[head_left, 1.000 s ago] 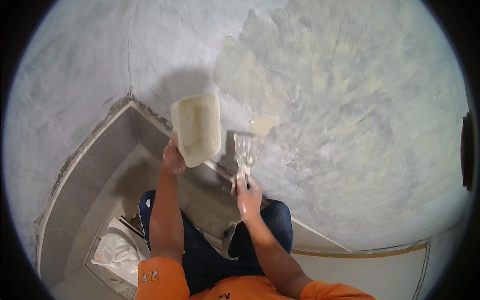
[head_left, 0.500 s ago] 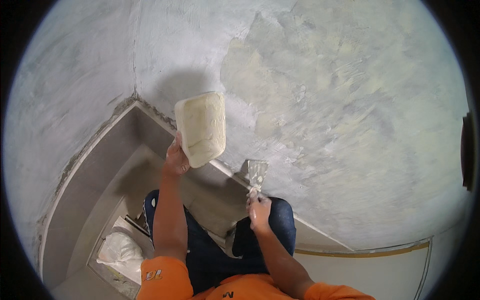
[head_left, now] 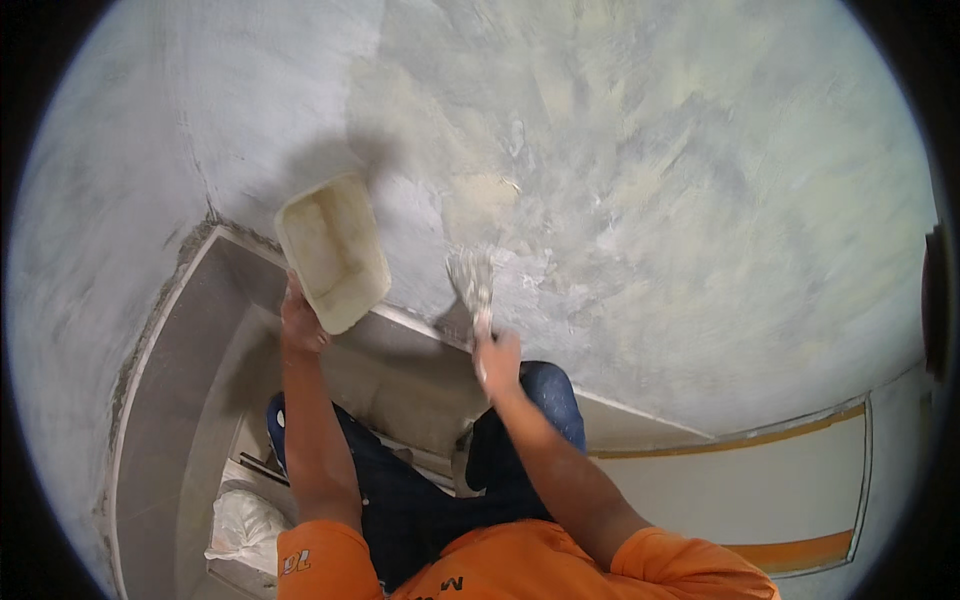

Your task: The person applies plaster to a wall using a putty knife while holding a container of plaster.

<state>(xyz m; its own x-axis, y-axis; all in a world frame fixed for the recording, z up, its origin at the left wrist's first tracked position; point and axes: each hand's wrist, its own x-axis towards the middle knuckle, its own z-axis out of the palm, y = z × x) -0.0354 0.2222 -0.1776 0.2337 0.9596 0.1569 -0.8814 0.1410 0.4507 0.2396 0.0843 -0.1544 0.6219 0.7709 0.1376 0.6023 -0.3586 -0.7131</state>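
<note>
My left hand [head_left: 303,318] is closed on the lower left edge of a cream rectangular tub [head_left: 345,245]. The tub is tilted, its hollow facing me, and pale paste coats its inside. A putty knife [head_left: 472,280] with a whitish blade, smeared by motion, is in my right hand [head_left: 497,362], fingers wrapped round the handle. Its blade is at or close to the wall [head_left: 650,230], right of the tub; I cannot tell if it touches. Patchy grey, white and yellowish plaster covers that wall.
A grey ledge [head_left: 190,340] runs along the foot of the left wall and round the corner. A white plastic bag [head_left: 245,528] lies low on the left. A white panel with orange bands [head_left: 745,485] is at lower right. My bent knees [head_left: 550,400] are under my arms.
My right hand has raised the putty knife up and leftward in the picture, toward the wall. The tub has shifted left and tipped a little. The whole view has swung somewhat to the right.
</note>
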